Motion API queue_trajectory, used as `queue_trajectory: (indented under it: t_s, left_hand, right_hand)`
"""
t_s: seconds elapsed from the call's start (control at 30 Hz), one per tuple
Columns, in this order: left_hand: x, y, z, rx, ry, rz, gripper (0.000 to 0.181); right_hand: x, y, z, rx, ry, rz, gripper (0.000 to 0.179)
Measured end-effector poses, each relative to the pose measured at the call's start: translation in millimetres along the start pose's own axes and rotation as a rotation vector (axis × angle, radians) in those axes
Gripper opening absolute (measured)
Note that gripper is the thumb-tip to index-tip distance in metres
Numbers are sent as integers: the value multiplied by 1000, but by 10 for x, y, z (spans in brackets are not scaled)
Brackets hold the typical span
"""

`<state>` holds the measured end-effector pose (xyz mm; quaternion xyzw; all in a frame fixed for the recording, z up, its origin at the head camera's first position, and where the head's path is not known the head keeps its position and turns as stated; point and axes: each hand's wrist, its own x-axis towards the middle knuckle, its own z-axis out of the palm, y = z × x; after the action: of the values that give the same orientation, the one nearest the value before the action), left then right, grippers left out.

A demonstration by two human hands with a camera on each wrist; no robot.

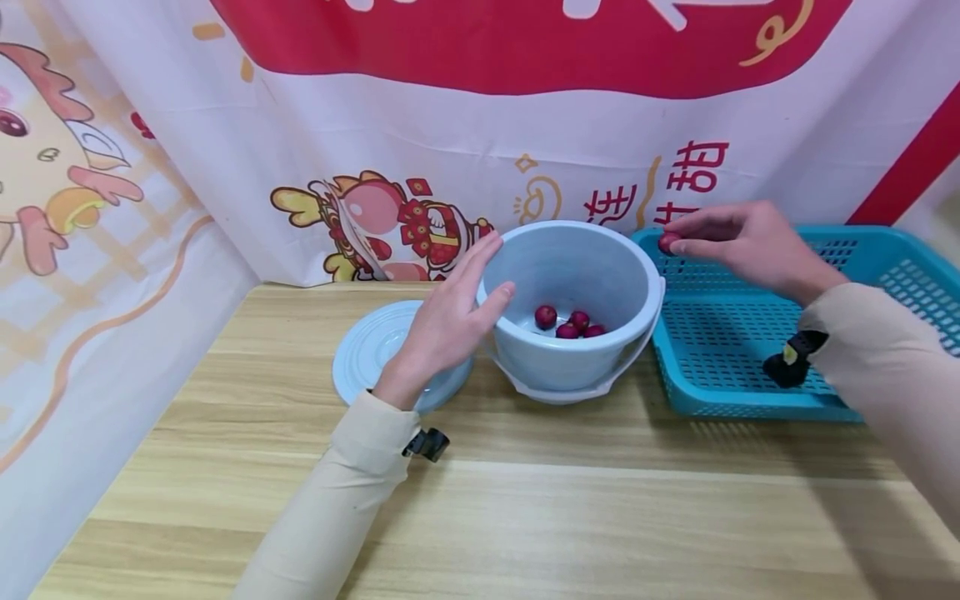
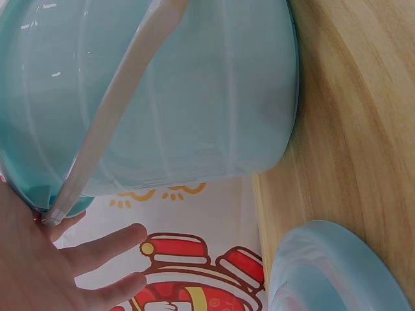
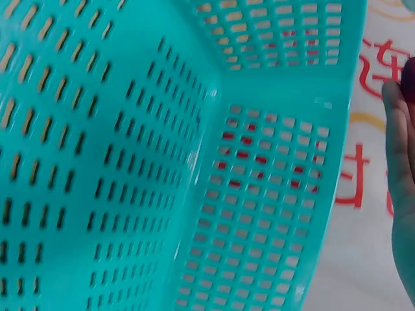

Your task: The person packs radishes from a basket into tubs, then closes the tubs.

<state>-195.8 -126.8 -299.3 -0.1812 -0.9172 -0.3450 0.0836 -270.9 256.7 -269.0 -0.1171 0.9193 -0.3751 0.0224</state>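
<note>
A small, round, dark red fruit (image 1: pixel 669 242) is pinched between the thumb and fingers of my right hand (image 1: pixel 753 246). That hand is over the left back corner of the turquoise basket (image 1: pixel 720 400), just right of the bucket. Several similar red fruits (image 1: pixel 546 317) lie on the floor of the pale blue bucket (image 1: pixel 562 367), which stands upright. My left hand (image 1: pixel 450 321) rests against the bucket's left rim with straight fingers. In the left wrist view, its spread fingers (image 2: pixel 107 253) show below the handle joint. The right wrist view catches only part of the held fruit (image 3: pixel 408 81).
A pale blue round lid (image 1: pixel 367 354) lies on the wooden table (image 1: pixel 525 517) left of the bucket, partly under my left forearm. The bucket's white handle (image 1: pixel 600 387) hangs down in front. A printed cloth (image 1: pixel 420 125) hangs behind everything.
</note>
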Motion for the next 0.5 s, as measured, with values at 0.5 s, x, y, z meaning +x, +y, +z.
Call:
queue_trajectory:
  t_s: [0.5]
  left_hand:
    - [-1,-4,4,-6,4,4,73]
  right_hand:
    - [35,-444,250,55,132,-194,51]
